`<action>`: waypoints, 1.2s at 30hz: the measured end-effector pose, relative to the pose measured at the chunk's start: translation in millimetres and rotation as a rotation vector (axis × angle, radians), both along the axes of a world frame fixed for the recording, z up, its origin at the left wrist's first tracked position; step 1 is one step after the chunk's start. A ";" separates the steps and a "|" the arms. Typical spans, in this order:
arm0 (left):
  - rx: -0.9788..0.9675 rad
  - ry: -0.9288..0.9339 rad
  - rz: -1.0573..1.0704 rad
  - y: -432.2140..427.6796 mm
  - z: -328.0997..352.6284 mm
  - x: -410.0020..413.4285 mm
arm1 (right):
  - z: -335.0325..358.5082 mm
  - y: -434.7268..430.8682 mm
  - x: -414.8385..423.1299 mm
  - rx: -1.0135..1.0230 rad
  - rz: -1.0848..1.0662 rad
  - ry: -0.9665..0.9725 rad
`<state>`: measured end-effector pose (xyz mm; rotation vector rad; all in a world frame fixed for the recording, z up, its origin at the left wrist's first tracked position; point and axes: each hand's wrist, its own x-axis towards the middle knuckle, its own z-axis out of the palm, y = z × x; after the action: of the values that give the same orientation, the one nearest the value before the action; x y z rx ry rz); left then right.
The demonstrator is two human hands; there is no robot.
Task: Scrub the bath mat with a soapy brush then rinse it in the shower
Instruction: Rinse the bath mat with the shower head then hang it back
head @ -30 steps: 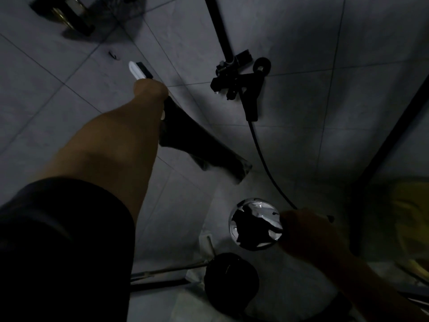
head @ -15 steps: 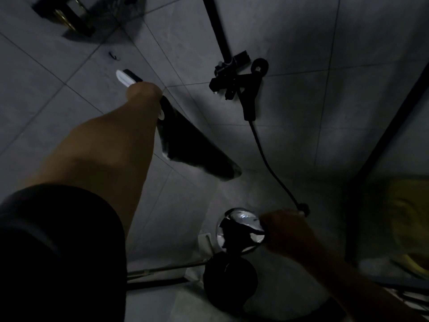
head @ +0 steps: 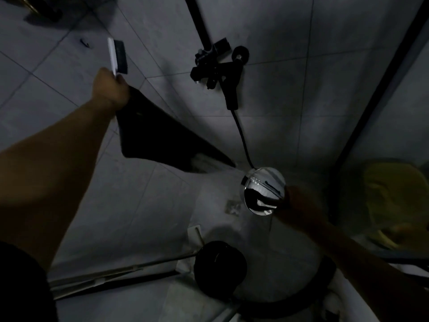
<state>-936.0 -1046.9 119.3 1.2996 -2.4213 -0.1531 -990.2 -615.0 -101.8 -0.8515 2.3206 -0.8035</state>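
Hanging from the left hand (head: 109,89), a dark, limp bath mat (head: 160,140) is held up in mid-air in front of the grey tiled wall (head: 301,66). Its long axis runs on a slant, from the gripped corner at upper left down to a pointed tip at lower right, and that tip points toward the shower head. The left fingers are closed in a fist, clamped on the mat's upper corner together with the handle of a white-backed scrubbing brush with dark bristles (head: 117,56). The brush sticks up above the fist, head pointing away from the camera and slightly right, bristles facing right.

Just beyond the mat's low tip sits a round chrome hand shower head (head: 263,190), its shiny back facing the camera. The right hand (head: 299,205) holds it by the handle; the hand is in deep shadow, so how the fingers lie cannot be told. A black hose (head: 241,135) runs from the shower head up to a black wall-mounted mixer valve (head: 218,66), which sits on a black vertical riser rail (head: 198,22).

Near bottom centre is a round black object (head: 219,267), its nature unclear. At the right, past a dark frame edge (head: 380,89), a blurred yellow shape (head: 394,201) shows. Lighting is dim throughout.
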 end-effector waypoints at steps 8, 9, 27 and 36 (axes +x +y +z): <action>-0.080 -0.046 -0.388 7.2 -11.9 36.5 | 6.7 1.6 -12.5 -0.066 -0.069 -0.055; -0.097 -0.073 -0.405 10.3 -12.3 37.7 | 7.4 0.9 -15.1 -0.059 -0.055 -0.057; 0.007 -0.210 -0.379 -2.0 -39.4 64.9 | 81.8 -84.7 18.9 -0.551 -0.037 -0.218; -0.050 -0.311 -0.523 6.4 -49.4 70.7 | 60.8 -96.2 -18.4 -0.408 -0.261 -0.187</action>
<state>-865.3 -1040.5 69.9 0.6799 -2.9652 -0.0286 -1008.6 -711.2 -41.1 -0.6046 2.1584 -1.4395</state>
